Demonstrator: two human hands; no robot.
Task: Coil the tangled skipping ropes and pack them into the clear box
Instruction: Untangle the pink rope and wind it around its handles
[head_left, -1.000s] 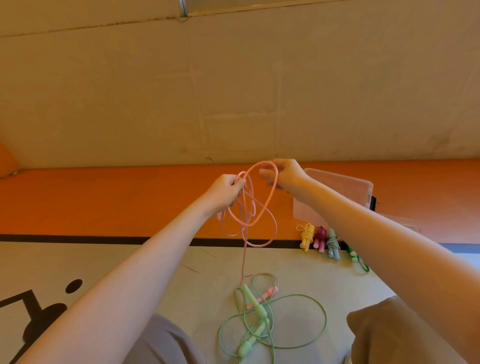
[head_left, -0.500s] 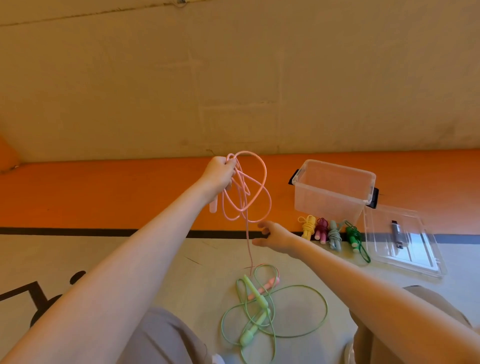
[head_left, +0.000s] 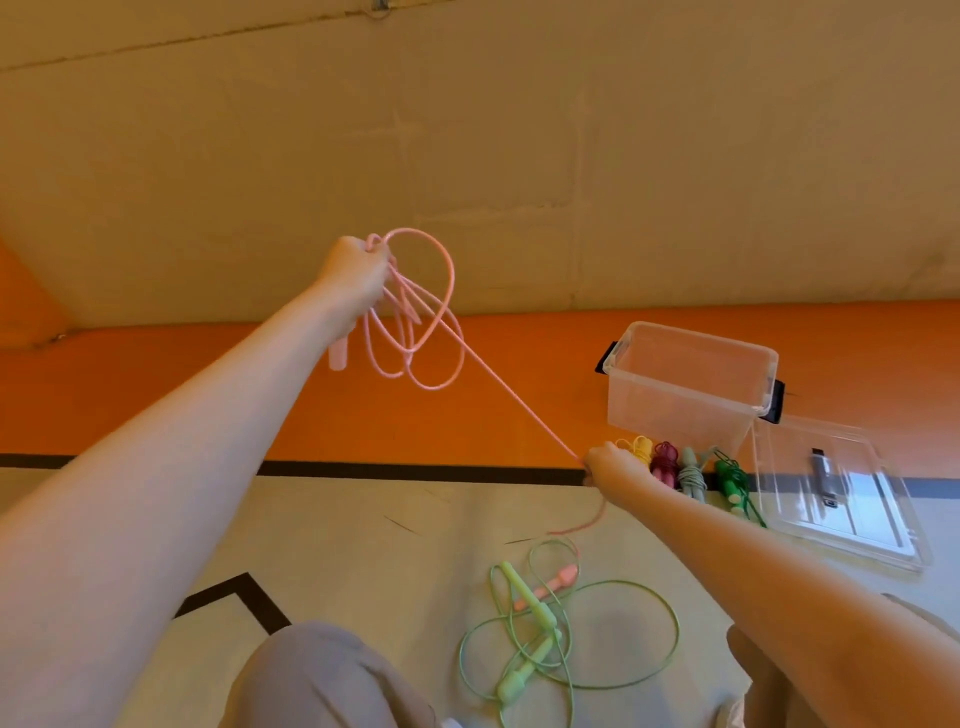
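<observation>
Your left hand (head_left: 358, 273) clenches the pink rope (head_left: 415, 332) coils; your right hand (head_left: 613, 467) pinches its taut strand below. It's light, limp and slick: grip near the coils. The clear box (head_left: 691, 395) sits just beyond your right hand.

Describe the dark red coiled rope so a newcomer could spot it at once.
Find the clear plastic box standing on the orange floor strip. Along its near side lies a row of four small coiled skipping ropes. The dark red coiled rope is second from the left, between the yellow coiled rope and the grey coiled rope.
</observation>
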